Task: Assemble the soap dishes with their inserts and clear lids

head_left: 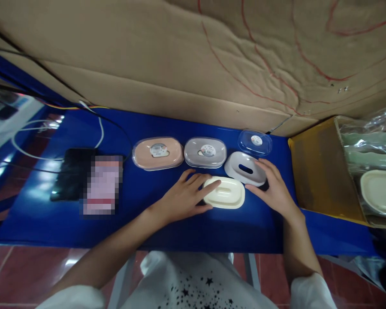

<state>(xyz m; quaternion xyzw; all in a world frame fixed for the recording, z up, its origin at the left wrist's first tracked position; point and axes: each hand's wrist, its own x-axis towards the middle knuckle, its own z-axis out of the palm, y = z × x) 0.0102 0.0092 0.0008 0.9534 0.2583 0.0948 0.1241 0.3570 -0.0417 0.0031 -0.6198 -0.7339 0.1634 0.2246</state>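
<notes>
My left hand (188,193) rests on the left end of a cream oval dish (227,193), its fingers apart over the rim. To the right, my right hand (272,184) has thumb and fingers around the right end of a pale grey oval piece with a dark slot (245,168). Behind that piece lies a clear lid with a round label (255,142). Left of it are a grey oval box under a clear lid (206,153) and a peach oval box under a clear lid (157,153).
A cardboard box (328,171) at the right holds wrapped green pieces and a cream dish (381,191). On the left of the blue table (167,231) lie a blurred-out phone (103,184), a black item (73,174) and cables. A cardboard wall (148,64) stands behind.
</notes>
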